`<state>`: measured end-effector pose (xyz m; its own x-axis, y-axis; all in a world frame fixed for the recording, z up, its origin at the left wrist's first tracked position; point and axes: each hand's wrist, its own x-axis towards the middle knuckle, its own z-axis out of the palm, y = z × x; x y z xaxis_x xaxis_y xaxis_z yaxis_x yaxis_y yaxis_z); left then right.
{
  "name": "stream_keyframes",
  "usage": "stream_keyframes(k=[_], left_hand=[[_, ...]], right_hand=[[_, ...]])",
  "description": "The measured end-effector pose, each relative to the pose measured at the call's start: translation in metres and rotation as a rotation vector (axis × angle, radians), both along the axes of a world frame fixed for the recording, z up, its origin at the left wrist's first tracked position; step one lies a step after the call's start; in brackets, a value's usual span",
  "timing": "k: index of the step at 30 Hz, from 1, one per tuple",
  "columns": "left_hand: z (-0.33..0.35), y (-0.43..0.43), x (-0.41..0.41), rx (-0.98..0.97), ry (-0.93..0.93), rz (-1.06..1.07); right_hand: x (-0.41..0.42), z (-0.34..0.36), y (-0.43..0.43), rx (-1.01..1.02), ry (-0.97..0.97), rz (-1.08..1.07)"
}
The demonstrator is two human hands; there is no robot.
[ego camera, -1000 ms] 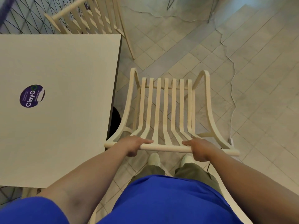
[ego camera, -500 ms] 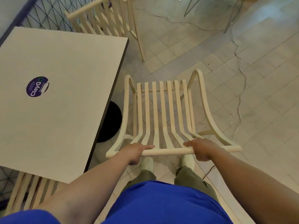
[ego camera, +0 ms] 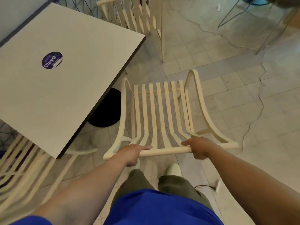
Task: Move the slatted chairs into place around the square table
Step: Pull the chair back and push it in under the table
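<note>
Both hands, left (ego camera: 132,152) and right (ego camera: 198,147), are curled around the rounded top rail of the cream slatted chair (ego camera: 159,111) (smooth bentwood curves); the matte square table (ego camera: 68,75) lies beyond the left hand.

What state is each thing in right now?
left hand: closed on the top rail
right hand: closed on the top rail
held chair: beside the table, not tucked under
square table: bare but for a round sticker
far chair: at the table's far side
near chair: partly under the table

hands (ego camera: 165,151) gripping slatted chair (ego camera: 159,111), square table (ego camera: 68,75) beside
</note>
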<state>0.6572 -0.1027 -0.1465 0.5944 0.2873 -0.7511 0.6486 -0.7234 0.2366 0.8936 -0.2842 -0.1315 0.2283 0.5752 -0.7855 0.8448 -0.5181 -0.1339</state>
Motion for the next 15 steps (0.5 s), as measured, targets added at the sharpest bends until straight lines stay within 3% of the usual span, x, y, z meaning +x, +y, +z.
stream_keyframes(k=[10,15], left_hand=[[0.010,-0.008,0.011,-0.019,0.028,-0.022],[0.011,0.004,0.012,-0.109,0.046,-0.073]], right_hand=[[0.017,0.001,0.005,-0.027,-0.092,0.082],[0.014,0.006,0.004,-0.038,-0.121,0.005]])
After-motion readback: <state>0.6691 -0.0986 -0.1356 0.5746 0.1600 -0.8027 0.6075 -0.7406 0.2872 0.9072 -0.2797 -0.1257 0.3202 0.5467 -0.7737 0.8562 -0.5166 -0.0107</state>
